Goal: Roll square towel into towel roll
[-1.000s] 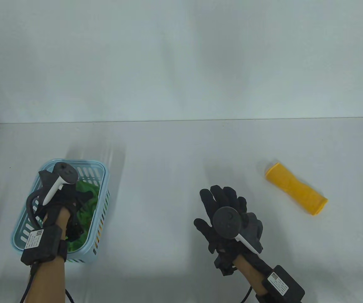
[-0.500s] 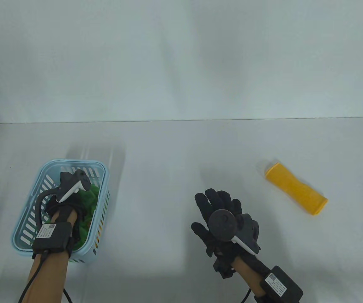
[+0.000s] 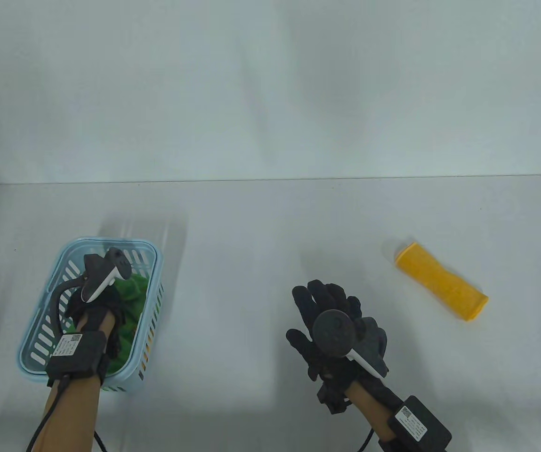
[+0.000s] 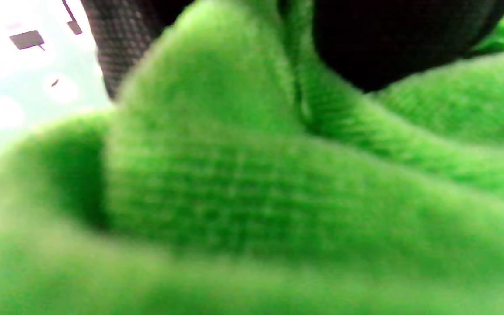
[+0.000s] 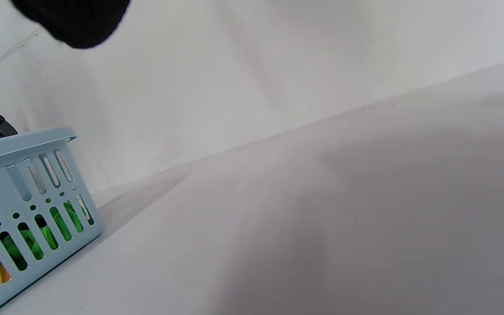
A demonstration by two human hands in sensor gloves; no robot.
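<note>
White table (image 3: 251, 226). At eight o'clock, pale blue basket (image 3: 153, 263) holding green towel (image 3: 134, 293); left hand (image 3: 93, 310) sunk into it, fingers pinching a fold. Right hand (image 3: 334, 329) at five o'clock, fingers spread, hovering. Yellow towel roll (image 3: 441, 281) at three o'clock.

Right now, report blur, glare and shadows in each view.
Table view: sharp, evenly lit, soft shadow behind the basket. Left wrist view: green towel fills the frame, blurred; basket wall washed out top left. Right wrist view: sharp, broad soft shadows on the table, fingertip blurred.
</note>
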